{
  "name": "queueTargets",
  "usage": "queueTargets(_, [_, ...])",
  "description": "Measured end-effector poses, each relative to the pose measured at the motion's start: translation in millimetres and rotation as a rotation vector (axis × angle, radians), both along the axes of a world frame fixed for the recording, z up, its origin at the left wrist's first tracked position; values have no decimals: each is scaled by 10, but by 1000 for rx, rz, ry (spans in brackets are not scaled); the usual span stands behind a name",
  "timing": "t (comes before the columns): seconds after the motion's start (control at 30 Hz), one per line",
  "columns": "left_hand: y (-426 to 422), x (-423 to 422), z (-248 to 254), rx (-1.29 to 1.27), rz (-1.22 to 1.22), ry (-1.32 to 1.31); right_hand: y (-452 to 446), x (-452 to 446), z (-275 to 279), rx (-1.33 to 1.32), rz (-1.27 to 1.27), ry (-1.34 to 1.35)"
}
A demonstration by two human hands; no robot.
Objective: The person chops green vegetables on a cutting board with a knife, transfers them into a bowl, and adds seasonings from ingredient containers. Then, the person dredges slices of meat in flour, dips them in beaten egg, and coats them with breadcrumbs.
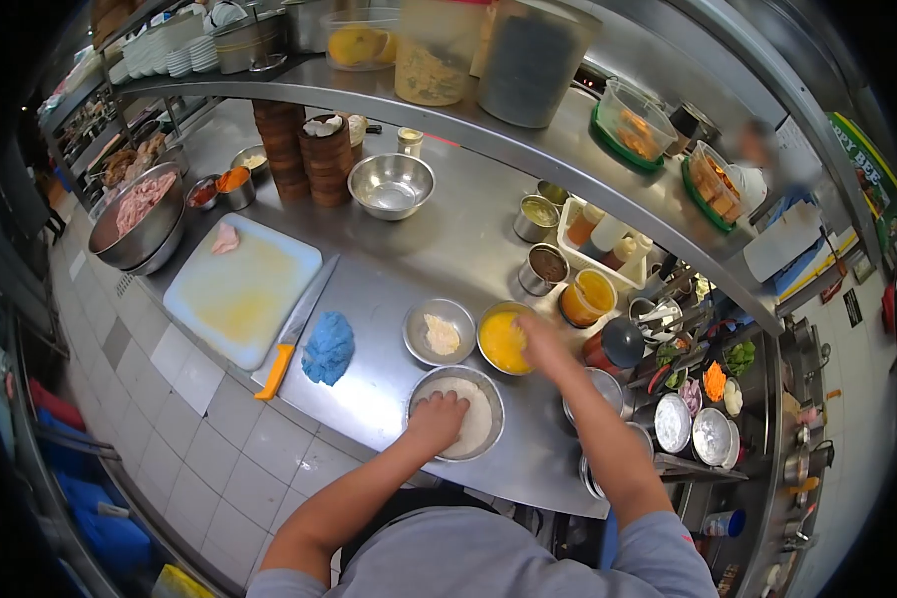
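Note:
My left hand [439, 421] reaches into a metal bowl [501, 429] of pale crumbs [476, 419], its bent fingers a little apart over the crumbs. My right hand [546, 344] is at the right rim of a smaller bowl of yellow beaten egg [503, 342]; its fingers are smeared and partly hidden. Left of the egg stands another metal bowl [419, 329] with a pale yellow powdery mound [442, 335]. A crumpled blue cloth [328, 348] lies farther left, beside a knife with an orange handle [276, 371] along a white cutting board [239, 289].
One small pale piece of meat [225, 238] lies on the board. A large bowl of raw meat [142, 204] stands at the far left. An empty metal bowl [392, 186] and sauce containers [587, 297] sit behind. A metal shelf [419, 110] overhangs the counter's back.

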State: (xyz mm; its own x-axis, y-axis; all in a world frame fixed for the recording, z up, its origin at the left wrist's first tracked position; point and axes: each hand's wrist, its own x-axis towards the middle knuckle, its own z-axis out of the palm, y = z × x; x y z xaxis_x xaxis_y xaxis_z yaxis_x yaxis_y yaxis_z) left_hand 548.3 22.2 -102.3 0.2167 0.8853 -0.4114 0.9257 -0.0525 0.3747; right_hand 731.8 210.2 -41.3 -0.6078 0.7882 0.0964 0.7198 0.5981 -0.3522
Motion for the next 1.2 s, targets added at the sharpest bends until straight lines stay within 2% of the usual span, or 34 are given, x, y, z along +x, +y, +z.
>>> queueTargets(0.03, [11,-21,14,0,1,3,-15,74,-301,-97,40,-9])
queueTargets(0.1, [21,-81,81,16,7,-139,-5,125,-429,-194,81,-14])
queueTargets(0.13, [-7,-91,143,14,8,-137,-9,154,-387,-265,4,77])
queueTargets(0.2, [-118,-77,256,367,-181,-132,-57,211,-266,-345,-77,168])
queueTargets(0.27, [-109,-64,270,354,-192,-105,16,245,-67,-315,-80,323])
queueTargets(0.33, [-56,-49,284,346,-205,-76,200,312,-138,-409,-99,395])
queueTargets(0.4, [-7,-26,242,192,-159,-55,155,277,50,-542,-224,558])
queueTargets(0.5, [57,-77,-187,201,-101,-181,246,307,-4,-562,-203,696])
queueTargets(0.53, [72,-70,-173,201,-103,-181,227,288,52,-561,-205,698])
queueTargets(0.63, [123,-54,-170,150,-8,-225,136,275,59,-547,-238,801])
queueTargets(0.7, [204,-88,-172,108,101,-426,126,261,-80,-445,-245,778])
queueTargets(0.73, [215,-101,-114,103,101,-424,114,263,-169,-450,-247,780])
queueTargets(0.8, [220,-123,9,-51,377,-820,88,273,-340,-482,-339,560])
queueTargets(0.83, [216,-147,135,-185,490,-953,80,277,-339,-486,-338,564])
queueTargets(0.87, [220,-146,97,-185,493,-949,78,294,-327,-561,-373,607])
queueTargets(0.93, [231,-138,7,-225,632,-1285,64,304,-273,-640,-405,652])
queueTargets(1.03, [194,-138,215,-187,716,-1396,10,248,50,-613,-332,706])
queueTargets(1.13, [200,-189,281,-121,812,-1411,-149,132,479,-653,-217,775])
queueTargets(1.2, [167,-249,447,-101,856,-1400,-334,34,722,-569,-69,810])
